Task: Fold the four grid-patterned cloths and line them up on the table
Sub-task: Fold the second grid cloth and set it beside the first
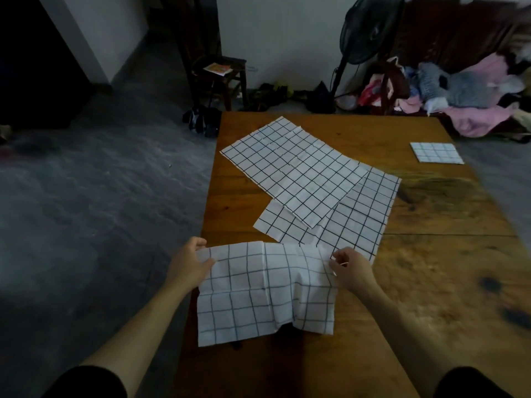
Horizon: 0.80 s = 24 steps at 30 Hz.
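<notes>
My left hand (191, 261) pinches the far left corner of the nearest grid cloth (267, 294), thumb on top and fingers curled under the edge. My right hand (349, 267) pinches the far right corner of the same cloth, fingers bunched on the fabric. Between the two hands the cloth hangs slack, lifted at its far edge, its near edge drooping toward the near left part of the wooden table (431, 282). It shows a lengthwise crease down the middle and some ripples on its right half.

Beyond it I see two more grid cloths lying open and flat on the table. The upper cloth (290, 168) lies diagonally across the middle of the table and overlaps the lower cloth (356, 219), which reaches out to the right and toward me; its near edge lies just beyond the cloth I hold, whether touching I cannot tell. A fourth, folded cloth (436, 152) sits as a small square near the far right edge of the table, well apart from the others.

I see no boxes or bins on the table. Off the table, a dark stool (222, 79) carries a paper, a standing fan (365, 30) is by the wall, and a heap of clothes (465, 93) lies to the far right
</notes>
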Each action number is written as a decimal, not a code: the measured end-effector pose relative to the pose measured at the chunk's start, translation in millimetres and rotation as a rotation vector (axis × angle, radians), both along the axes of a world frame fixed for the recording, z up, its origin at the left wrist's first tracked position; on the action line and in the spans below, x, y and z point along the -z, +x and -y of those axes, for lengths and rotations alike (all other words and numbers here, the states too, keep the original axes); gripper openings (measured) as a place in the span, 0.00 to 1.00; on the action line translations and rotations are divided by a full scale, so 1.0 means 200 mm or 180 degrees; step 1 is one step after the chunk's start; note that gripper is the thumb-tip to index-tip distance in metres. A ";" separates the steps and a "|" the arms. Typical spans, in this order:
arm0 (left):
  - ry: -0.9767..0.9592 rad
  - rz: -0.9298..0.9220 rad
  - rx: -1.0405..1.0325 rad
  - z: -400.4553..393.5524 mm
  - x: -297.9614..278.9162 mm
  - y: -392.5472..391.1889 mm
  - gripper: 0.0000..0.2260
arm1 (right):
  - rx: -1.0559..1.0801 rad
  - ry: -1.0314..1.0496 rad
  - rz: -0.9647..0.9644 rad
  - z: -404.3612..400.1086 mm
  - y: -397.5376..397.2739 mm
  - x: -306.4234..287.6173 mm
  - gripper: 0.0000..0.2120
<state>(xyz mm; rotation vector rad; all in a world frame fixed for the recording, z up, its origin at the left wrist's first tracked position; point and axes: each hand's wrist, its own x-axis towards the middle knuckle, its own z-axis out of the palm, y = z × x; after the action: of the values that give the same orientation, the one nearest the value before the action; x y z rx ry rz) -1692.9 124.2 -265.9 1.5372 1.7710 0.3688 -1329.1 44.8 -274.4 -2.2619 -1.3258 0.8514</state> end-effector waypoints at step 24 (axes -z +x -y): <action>0.0980 -0.0867 0.1930 0.70 0.27 -0.02 0.17 | 0.0100 -0.0412 -0.0310 0.65 -0.25 0.13 0.06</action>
<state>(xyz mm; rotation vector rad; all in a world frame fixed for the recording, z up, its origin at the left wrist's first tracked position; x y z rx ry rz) -1697.5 -15.0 -319.4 2.3390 1.3794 0.1326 -1379.1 -84.4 -299.8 -2.2995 -1.2210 1.0499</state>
